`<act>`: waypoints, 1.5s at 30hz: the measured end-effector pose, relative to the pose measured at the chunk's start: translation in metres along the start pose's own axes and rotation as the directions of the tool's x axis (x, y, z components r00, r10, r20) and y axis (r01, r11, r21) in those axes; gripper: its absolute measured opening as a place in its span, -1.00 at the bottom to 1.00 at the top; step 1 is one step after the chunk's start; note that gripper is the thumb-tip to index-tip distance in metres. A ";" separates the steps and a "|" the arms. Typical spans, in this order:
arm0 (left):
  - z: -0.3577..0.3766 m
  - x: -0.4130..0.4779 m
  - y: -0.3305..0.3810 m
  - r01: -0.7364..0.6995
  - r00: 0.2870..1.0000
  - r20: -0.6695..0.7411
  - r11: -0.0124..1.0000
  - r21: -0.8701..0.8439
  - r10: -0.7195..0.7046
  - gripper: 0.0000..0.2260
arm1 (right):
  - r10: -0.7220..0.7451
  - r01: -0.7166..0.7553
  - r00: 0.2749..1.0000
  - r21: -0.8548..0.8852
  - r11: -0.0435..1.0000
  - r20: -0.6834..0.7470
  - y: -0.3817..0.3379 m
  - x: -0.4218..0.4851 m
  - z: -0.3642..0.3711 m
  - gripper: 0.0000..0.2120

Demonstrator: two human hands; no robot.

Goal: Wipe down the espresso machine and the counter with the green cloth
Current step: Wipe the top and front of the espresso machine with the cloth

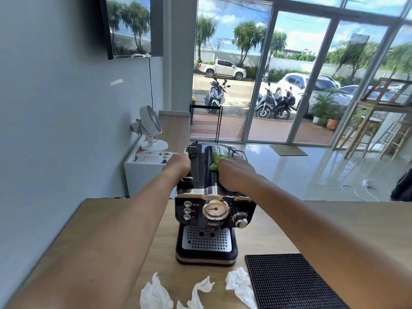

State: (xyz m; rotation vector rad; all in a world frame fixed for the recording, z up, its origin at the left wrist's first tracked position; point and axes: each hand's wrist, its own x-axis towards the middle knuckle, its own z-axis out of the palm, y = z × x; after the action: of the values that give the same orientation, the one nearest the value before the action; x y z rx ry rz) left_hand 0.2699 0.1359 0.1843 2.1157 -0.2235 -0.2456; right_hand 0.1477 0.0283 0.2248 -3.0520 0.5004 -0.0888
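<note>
A black and chrome espresso machine (214,210) stands in the middle of the wooden counter (334,221), its gauge and knobs facing me. My right hand (236,172) lies on the machine's top and presses down the green cloth (217,161), which sticks out in front of the fingers. My left hand (178,163) grips the top left rear edge of the machine. Both forearms reach over the counter.
Three crumpled white tissues (156,293) lie on the counter in front of the machine. A black rubber mat (289,282) sits at the front right. A white fan (151,128) stands on a white cabinet behind the counter, beside the left wall.
</note>
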 end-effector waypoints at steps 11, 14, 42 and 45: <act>0.002 0.003 -0.002 0.067 0.997 0.052 0.983 -0.169 -0.059 -0.51 | 0.113 -0.110 0.993 0.105 0.988 -0.019 -0.004 0.040 0.003 -0.53; 0.002 0.001 -0.004 0.094 0.994 0.084 0.969 -0.229 -0.076 -0.47 | 0.098 -0.096 0.994 0.040 0.995 -0.050 -0.011 0.009 0.010 -0.61; -0.006 -0.002 -0.005 0.082 0.987 0.152 0.963 -0.258 -0.043 -0.45 | -0.301 0.301 0.953 0.295 0.907 -0.047 0.019 0.038 0.015 -0.62; -0.008 -0.010 0.002 0.079 0.992 0.109 0.973 -0.215 -0.056 -0.51 | -0.306 0.310 0.951 0.196 0.930 -0.055 -0.007 0.037 0.024 -0.60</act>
State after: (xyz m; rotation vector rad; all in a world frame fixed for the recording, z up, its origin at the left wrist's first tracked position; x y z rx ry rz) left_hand 0.2622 0.1440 0.1907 1.8958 -0.1759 -0.4016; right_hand 0.1866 0.0235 0.2030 -2.9015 0.0046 -0.1762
